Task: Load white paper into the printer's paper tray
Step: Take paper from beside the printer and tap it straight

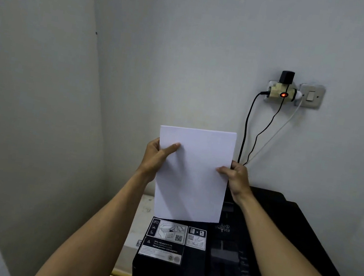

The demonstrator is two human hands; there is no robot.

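Observation:
A stack of white paper (pixel 192 176) stands upright in front of me, its bottom edge resting on or just above the top of the black printer (pixel 217 263). My left hand (pixel 156 157) grips the stack's left edge, thumb across the front. My right hand (pixel 237 179) grips the right edge a little lower. The printer's top carries white instruction stickers (pixel 172 240) on its left half and a dark recessed area on its right half. Whether a paper tray is open behind the sheets is hidden by the paper.
A wall socket with a multi-plug adapter (pixel 283 91), its red light on, sits at upper right beside a light switch (pixel 311 95). Cables (pixel 246 127) hang from it down behind the printer. A wall corner closes in on the left; a pale surface (pixel 139 225) lies left of the printer.

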